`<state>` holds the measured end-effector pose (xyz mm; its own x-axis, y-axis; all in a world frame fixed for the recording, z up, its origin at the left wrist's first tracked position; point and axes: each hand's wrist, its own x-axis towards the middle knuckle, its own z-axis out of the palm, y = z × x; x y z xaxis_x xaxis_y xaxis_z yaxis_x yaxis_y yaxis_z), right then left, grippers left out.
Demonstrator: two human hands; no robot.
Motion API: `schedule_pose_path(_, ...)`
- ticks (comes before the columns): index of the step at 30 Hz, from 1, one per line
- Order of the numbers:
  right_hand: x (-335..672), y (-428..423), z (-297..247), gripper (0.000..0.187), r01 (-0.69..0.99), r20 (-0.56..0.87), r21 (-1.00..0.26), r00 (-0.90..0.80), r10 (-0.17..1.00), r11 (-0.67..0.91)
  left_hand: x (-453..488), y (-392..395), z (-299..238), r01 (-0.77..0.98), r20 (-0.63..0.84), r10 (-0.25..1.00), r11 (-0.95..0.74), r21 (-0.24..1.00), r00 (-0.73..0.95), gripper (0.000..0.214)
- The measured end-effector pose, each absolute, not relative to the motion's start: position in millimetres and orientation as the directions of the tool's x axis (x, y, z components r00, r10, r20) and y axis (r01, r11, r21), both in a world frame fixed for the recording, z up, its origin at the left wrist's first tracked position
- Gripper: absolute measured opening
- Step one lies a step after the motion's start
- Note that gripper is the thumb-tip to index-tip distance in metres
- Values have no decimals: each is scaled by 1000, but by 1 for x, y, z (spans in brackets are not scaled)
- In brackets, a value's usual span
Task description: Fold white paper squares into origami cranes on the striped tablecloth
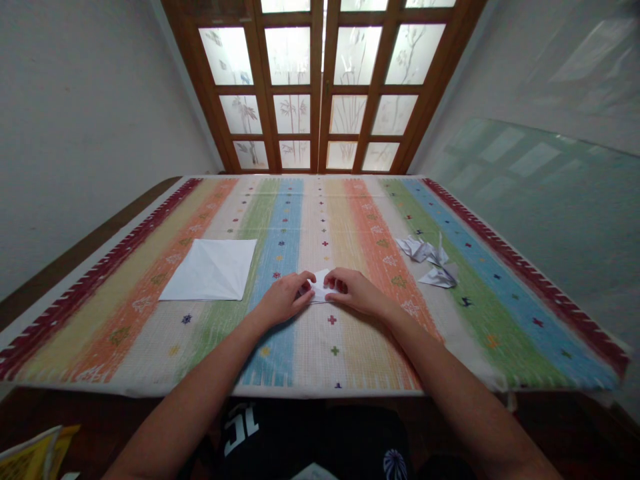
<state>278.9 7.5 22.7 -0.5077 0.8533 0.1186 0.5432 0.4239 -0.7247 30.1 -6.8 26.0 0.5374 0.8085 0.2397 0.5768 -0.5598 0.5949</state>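
A small folded piece of white paper (320, 288) lies at the middle of the table between my hands. My left hand (287, 297) holds its left side, fingers curled with the thumb at the near edge. On the right side, my right hand (356, 291) grips the paper with bent fingers and thumb. The fingers partly cover the paper, so its exact folds are hard to make out.
A stack of white square sheets (210, 270) lies to the left. Several folded white paper figures (431, 260) sit in a group on the right. A striped, patterned cloth (340, 227) covers the table. Wooden doors with glass panes (320, 87) stand behind it.
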Motion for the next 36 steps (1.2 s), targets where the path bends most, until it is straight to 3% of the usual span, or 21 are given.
schedule_pose_path(5, 277, 7, 16, 44, 626, 191, -658, -398, 897, 418, 31, -6, 23, 574, 266, 778, -607, 550, 569, 15)
schedule_pose_path(8, 278, 9, 12, 41, 654, 207, -644, -351, 913, 397, 31, -4, 21, 596, 288, 791, -601, 533, 540, 13)
schedule_pose_path(17, 273, 14, 9, 54, 479, 228, -796, -328, 917, 369, 29, 1, 18, 584, 250, 792, -588, 560, 557, 13)
schedule_pose_path(20, 271, 13, 10, 52, 456, 230, -810, -335, 914, 370, 29, 0, 18, 578, 273, 800, -582, 572, 535, 16)
schedule_pose_path(23, 270, 11, 12, 46, 454, 225, -799, -380, 897, 393, 29, -1, 17, 582, 288, 818, -561, 589, 498, 38)
schedule_pose_path(26, 270, 9, 15, 27, 475, 222, -765, -440, 870, 435, 29, -2, 16, 588, 289, 820, -559, 585, 493, 50)
schedule_pose_path(29, 270, 8, 17, 13, 503, 208, -731, -479, 853, 461, 29, -1, 15, 595, 275, 797, -590, 545, 538, 40)
schedule_pose_path(36, 271, 10, 12, 20, 580, 205, -693, -412, 888, 429, 29, -1, 14, 623, 263, 782, -613, 485, 565, 30)
